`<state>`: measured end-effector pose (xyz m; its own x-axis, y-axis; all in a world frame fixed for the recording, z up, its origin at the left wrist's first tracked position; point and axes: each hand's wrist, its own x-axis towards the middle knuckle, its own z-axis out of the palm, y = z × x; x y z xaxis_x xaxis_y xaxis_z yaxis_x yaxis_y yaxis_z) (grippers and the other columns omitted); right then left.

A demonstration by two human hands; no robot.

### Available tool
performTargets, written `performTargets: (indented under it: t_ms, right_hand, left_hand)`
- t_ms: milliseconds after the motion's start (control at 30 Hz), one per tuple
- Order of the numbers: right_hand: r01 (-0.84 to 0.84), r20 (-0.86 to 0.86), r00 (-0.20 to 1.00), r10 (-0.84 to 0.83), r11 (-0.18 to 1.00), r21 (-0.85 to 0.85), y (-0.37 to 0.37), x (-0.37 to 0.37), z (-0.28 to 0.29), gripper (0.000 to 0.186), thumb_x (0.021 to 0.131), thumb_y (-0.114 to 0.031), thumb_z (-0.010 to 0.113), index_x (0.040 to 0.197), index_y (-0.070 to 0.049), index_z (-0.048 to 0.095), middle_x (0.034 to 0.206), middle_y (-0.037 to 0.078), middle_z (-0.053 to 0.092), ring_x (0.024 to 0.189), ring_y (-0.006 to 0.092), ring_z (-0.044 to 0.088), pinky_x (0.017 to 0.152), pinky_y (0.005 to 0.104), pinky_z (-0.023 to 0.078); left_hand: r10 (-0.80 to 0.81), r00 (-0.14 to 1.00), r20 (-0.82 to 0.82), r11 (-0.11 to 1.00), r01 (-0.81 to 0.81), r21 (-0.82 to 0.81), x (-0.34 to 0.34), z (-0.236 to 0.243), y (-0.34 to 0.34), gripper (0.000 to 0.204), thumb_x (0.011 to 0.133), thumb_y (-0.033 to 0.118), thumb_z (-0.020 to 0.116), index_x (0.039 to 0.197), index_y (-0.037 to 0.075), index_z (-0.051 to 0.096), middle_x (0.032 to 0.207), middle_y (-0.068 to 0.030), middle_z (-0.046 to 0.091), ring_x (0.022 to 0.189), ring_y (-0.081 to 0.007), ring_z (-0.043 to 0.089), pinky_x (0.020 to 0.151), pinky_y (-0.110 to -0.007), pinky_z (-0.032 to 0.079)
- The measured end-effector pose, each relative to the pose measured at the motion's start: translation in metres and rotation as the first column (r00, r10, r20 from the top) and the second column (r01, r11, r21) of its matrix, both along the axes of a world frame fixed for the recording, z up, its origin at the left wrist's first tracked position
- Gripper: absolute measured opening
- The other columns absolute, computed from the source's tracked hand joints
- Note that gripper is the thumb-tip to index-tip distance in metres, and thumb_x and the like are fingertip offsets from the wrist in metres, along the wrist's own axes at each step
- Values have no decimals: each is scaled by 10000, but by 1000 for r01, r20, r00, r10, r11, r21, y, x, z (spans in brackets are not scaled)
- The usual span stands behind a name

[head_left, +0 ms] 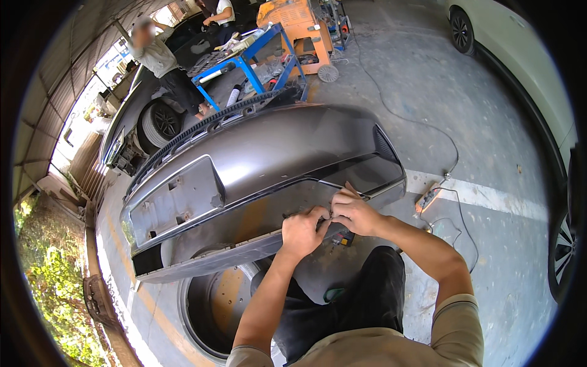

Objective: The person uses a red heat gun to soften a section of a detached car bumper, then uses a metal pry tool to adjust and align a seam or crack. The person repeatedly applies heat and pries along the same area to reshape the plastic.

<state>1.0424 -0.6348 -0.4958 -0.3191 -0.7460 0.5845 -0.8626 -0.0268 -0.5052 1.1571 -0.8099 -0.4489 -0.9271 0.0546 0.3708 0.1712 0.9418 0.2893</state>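
Left hand (pixel 301 232) and right hand (pixel 356 213) together, fingertips meeting at the near edge of a bumper (pixel 275 137). Fingers bent in a pinch; whatever sits between the tips is too small to tell, so cannot say how firmly either grips. Fine work with both hands probably explains the closeness. A thin bright rod (pixel 330 183) runs just beyond the right fingers; cannot tell whether they grip it.

Bumper spreads ahead and well to the left of the hands, glossy outer face up, near edge toward the knees. Placed so, likely, to bring that edge within easy reach. Below and left of the hands, a wheel rim (pixel 184 309) lies partly under the bumper; perhaps a prop, though contact is hidden.

Right of the hands, on the floor (pixel 489 162): power strip (pixel 427 199), cable (pixel 441 130) trailing away beyond it. Farther right, pale car (pixel 547 76).

Well ahead of the hands: blue trolley (pixel 251 70) loaded with odds and ends, presumably kept handy; orange machine (pixel 290 24) behind. Ahead-left, two co-workers (pixel 160 61) (pixel 221 13) by a dark car (pixel 125 116).
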Motion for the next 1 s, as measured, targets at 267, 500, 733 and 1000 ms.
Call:
performTargets:
  t_ms: [267,500,733,1000]
  right_hand:
    - [24,-5,1000,-25,998,-59,-1,2,-9,211,778,-26,767,832,-63,567,990,51,533,1093,286,521,1155,642,265]
    - [30,17,999,-29,999,-30,-1,0,-7,207,779,-27,769,851,-61,578,1004,54,537,1084,290,523,1177,627,259]
    - [14,22,1000,-14,1000,1,1,-1,-6,205,790,-31,764,875,-60,580,1009,54,522,1094,287,518,1180,634,251]
    - [-6,19,1000,5,1000,18,2,0,-7,191,808,-31,752,883,-59,579,1018,60,517,1097,290,517,1189,646,232]
  left_hand:
    - [-35,999,-27,999,34,-22,-1,-3,-2,139,851,213,759,924,134,671,862,-83,715,706,-331,688,621,-429,537]
    - [-78,990,-121,996,73,-45,1,-3,2,136,818,154,768,915,134,674,921,-38,716,714,-306,690,622,-403,546]
    - [-136,974,-184,991,129,-46,1,-11,-2,159,786,117,774,894,125,658,926,-23,707,728,-285,685,641,-379,541]
    - [-103,966,-237,992,84,-90,1,-14,6,189,777,134,777,883,118,621,859,-38,696,693,-292,678,615,-390,533]
